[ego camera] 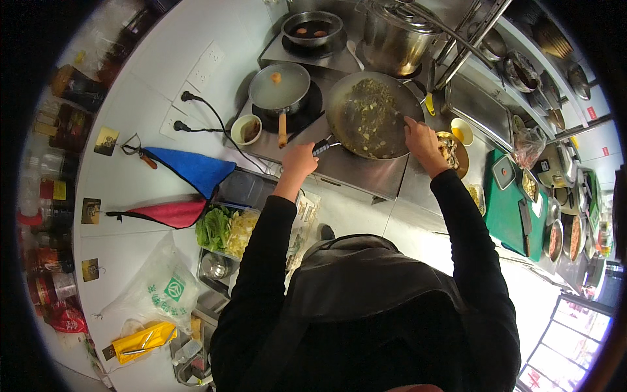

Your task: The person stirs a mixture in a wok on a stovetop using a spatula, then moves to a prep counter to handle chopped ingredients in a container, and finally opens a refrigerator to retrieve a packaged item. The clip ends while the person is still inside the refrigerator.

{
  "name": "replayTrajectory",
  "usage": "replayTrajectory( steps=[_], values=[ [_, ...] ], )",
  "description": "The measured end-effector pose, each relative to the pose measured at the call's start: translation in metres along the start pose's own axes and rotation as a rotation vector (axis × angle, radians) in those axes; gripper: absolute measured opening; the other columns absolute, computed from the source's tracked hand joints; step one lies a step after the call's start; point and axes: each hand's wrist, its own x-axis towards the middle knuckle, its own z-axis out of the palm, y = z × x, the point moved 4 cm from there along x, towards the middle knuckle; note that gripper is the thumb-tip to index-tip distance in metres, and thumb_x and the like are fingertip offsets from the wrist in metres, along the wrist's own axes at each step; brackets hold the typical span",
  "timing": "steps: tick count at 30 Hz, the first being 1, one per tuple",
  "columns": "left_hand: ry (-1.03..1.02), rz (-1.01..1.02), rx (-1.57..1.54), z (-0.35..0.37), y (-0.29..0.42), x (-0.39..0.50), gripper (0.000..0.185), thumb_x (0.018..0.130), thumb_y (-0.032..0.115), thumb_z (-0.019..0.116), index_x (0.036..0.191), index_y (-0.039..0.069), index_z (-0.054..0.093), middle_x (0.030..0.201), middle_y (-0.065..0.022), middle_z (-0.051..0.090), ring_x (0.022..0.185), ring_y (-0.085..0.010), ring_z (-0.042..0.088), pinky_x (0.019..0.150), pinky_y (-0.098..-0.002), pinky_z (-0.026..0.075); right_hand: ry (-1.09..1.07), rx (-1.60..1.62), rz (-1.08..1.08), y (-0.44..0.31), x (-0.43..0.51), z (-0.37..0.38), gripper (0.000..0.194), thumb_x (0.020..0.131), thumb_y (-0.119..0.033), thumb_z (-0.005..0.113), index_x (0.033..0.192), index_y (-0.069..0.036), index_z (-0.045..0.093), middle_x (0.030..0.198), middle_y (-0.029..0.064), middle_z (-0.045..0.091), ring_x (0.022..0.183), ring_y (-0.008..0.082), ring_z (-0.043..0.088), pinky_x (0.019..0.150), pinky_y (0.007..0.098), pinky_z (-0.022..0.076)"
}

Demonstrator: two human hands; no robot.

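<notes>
My left hand [300, 159] is closed around the black handle of a wide frying pan [338, 117], which stands tilted or flat over the stove; I cannot tell which. Chopped greens and pale bits [370, 110] lie in the pan under some haze. At the pan's right rim, my right hand [422, 142] grips a thin utensil that reaches into the food; its kind is unclear. A lidded pan with a wooden handle [280, 88] sits left of the frying pan. By my right wrist is a brass-coloured bowl of sliced food [463, 164].
Behind are a large steel stockpot [399, 36], a steel pan with dark liquid [313, 29] and a white spoon [355, 55]. A small bowl [246, 130] stands at the left edge. To the right, a cleaver [525, 220] lies on a green cutting board [499, 215]; a yellow-handled tool [430, 104] is near the pan.
</notes>
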Motion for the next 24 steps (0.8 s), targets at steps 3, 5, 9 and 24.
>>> replayTrajectory(
  steps=[3, 5, 9, 24],
  values=[
    [-0.017, -0.020, -0.001, 0.002, -0.001, 0.000, 0.041, 0.086, 0.028, 0.070, 0.123, 0.014, 0.061, 0.108, -0.0108, 0.069, 0.102, -0.0336, 0.066, 0.082, -0.0463, 0.054, -0.125, 0.051, -0.154, -0.007, -0.018, -0.019, 0.030, 0.090, -0.020, 0.057, 0.119, -0.013, 0.065, 0.086, 0.0212, 0.069, 0.086, 0.0403, 0.067, 0.076, 0.0495, 0.0536],
    [0.011, -0.008, -0.058, 0.001, 0.000, -0.001, 0.034, 0.085, 0.027, 0.071, 0.114, 0.011, 0.062, 0.102, -0.0144, 0.069, 0.099, -0.0363, 0.065, 0.080, -0.0483, 0.053, -0.234, 0.017, -0.204, -0.007, -0.034, -0.053, 0.029, 0.089, -0.019, 0.057, 0.115, -0.011, 0.066, 0.087, 0.0214, 0.069, 0.086, 0.0396, 0.067, 0.076, 0.0486, 0.0536],
    [0.040, -0.001, -0.095, 0.002, -0.001, -0.002, 0.028, 0.084, 0.026, 0.071, 0.105, 0.010, 0.062, 0.099, -0.0152, 0.069, 0.096, -0.0379, 0.065, 0.078, -0.0499, 0.052, -0.275, -0.001, -0.242, 0.003, -0.053, -0.116, 0.023, 0.087, -0.018, 0.057, 0.102, -0.007, 0.071, 0.086, 0.0197, 0.069, 0.082, 0.0391, 0.067, 0.076, 0.0475, 0.0536],
    [0.062, -0.006, -0.052, 0.007, -0.001, -0.001, 0.026, 0.082, 0.023, 0.068, 0.107, 0.013, 0.066, 0.101, -0.0109, 0.070, 0.098, -0.0332, 0.068, 0.079, -0.0465, 0.055, -0.241, -0.021, -0.154, 0.000, -0.034, -0.038, 0.029, 0.088, -0.016, 0.059, 0.114, -0.004, 0.068, 0.096, 0.0240, 0.069, 0.091, 0.0409, 0.066, 0.081, 0.0480, 0.0529]
  ],
)
